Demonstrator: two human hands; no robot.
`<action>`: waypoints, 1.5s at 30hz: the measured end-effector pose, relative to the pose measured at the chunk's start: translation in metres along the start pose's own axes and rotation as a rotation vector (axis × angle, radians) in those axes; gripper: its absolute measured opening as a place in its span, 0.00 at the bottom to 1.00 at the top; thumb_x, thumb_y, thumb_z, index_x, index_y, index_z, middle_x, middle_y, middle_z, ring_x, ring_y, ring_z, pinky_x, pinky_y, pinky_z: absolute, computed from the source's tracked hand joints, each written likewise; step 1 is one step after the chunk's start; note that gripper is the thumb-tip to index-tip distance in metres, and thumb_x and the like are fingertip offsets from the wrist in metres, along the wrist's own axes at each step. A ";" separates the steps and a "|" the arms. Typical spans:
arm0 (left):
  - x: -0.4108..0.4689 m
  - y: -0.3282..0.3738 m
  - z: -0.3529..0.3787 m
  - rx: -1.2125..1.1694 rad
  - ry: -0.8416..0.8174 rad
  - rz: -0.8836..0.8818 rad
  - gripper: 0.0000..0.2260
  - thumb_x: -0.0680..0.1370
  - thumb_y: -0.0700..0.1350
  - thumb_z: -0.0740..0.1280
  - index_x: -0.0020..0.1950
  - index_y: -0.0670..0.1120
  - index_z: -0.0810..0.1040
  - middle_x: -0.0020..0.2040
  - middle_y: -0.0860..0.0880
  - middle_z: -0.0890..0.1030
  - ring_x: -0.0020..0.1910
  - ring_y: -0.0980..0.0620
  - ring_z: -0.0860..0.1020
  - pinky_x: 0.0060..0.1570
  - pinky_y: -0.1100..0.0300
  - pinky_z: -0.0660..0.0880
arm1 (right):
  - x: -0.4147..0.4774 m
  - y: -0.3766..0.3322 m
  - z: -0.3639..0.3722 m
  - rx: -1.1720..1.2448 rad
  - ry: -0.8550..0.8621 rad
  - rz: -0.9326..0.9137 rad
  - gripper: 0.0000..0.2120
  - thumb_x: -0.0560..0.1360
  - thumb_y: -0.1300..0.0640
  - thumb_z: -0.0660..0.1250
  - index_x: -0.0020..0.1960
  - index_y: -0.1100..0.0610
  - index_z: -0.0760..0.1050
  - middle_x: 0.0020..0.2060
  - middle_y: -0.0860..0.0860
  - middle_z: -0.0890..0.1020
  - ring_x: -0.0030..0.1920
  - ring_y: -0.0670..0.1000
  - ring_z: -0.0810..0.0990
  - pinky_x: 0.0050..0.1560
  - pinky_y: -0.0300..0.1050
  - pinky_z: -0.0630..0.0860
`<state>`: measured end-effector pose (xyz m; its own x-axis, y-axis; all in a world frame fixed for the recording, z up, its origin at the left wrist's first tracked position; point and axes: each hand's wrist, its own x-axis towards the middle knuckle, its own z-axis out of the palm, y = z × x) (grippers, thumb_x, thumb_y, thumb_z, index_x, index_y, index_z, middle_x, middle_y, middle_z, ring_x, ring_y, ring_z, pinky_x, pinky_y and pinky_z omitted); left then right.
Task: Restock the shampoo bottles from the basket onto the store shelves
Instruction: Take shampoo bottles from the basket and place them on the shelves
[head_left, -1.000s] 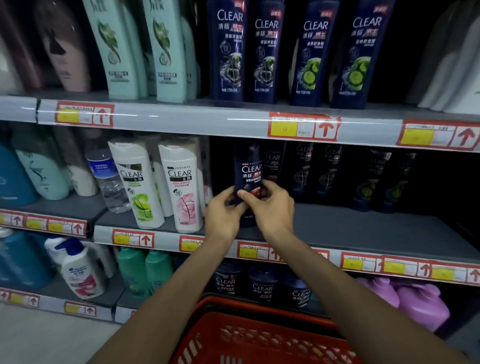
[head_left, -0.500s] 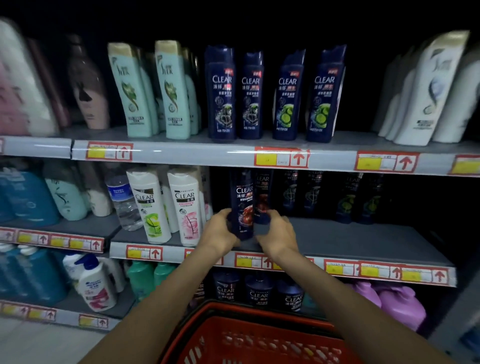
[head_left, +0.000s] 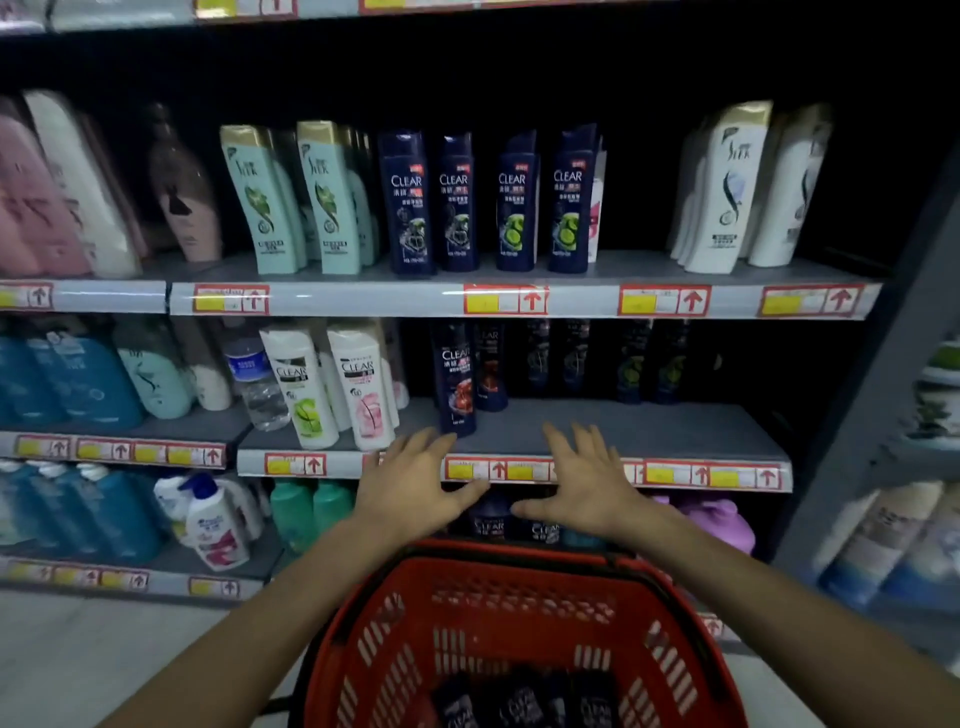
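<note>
A dark blue Clear shampoo bottle (head_left: 457, 379) with a red picture stands upright near the front of the middle shelf (head_left: 649, 431), free of both hands. My left hand (head_left: 415, 486) hovers just below and left of it, fingers spread, holding nothing. My right hand (head_left: 584, 483) is level with the shelf's front edge to the right, also spread and empty. Below my arms, the red basket (head_left: 519, 587) holds several dark Clear bottles (head_left: 524, 701) lying at its bottom.
More dark Clear bottles (head_left: 576, 358) stand at the back of the middle shelf, with white Clear bottles (head_left: 332, 384) to the left. The upper shelf (head_left: 363, 299) carries blue, green and white bottles. A grey upright (head_left: 883, 395) bounds the bay on the right.
Both hands let go of the dark Clear bottle and drew back from the shelf. The bottle stays standing at the shelf front. The view has pulled back, showing more of the basket.
</note>
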<state>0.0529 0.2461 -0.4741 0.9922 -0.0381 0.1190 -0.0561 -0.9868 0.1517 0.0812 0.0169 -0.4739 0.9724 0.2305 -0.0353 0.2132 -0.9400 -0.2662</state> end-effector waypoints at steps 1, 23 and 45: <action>-0.008 0.003 0.004 0.003 -0.006 0.007 0.43 0.71 0.78 0.50 0.82 0.57 0.61 0.81 0.51 0.63 0.80 0.47 0.61 0.75 0.40 0.64 | -0.008 0.004 0.003 -0.005 -0.013 -0.012 0.57 0.68 0.26 0.69 0.83 0.49 0.42 0.82 0.58 0.46 0.82 0.61 0.41 0.80 0.62 0.48; -0.080 0.050 0.276 -0.399 -0.845 -0.509 0.24 0.79 0.56 0.71 0.69 0.42 0.77 0.65 0.47 0.79 0.65 0.44 0.77 0.58 0.59 0.74 | -0.129 0.106 0.169 -0.221 -0.747 -0.148 0.24 0.80 0.48 0.66 0.73 0.53 0.69 0.68 0.56 0.74 0.65 0.59 0.76 0.65 0.54 0.76; -0.038 0.113 0.360 -0.565 -0.951 -0.818 0.13 0.84 0.49 0.65 0.63 0.41 0.73 0.50 0.42 0.77 0.52 0.44 0.77 0.70 0.50 0.72 | -0.125 0.130 0.174 -0.287 -0.728 -0.184 0.17 0.81 0.53 0.65 0.69 0.53 0.74 0.64 0.56 0.78 0.62 0.59 0.79 0.60 0.56 0.79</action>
<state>0.0490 0.0793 -0.8145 0.4449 0.1994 -0.8731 0.7652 -0.5913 0.2548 -0.0290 -0.0900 -0.6713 0.6346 0.4013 -0.6605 0.4764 -0.8761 -0.0746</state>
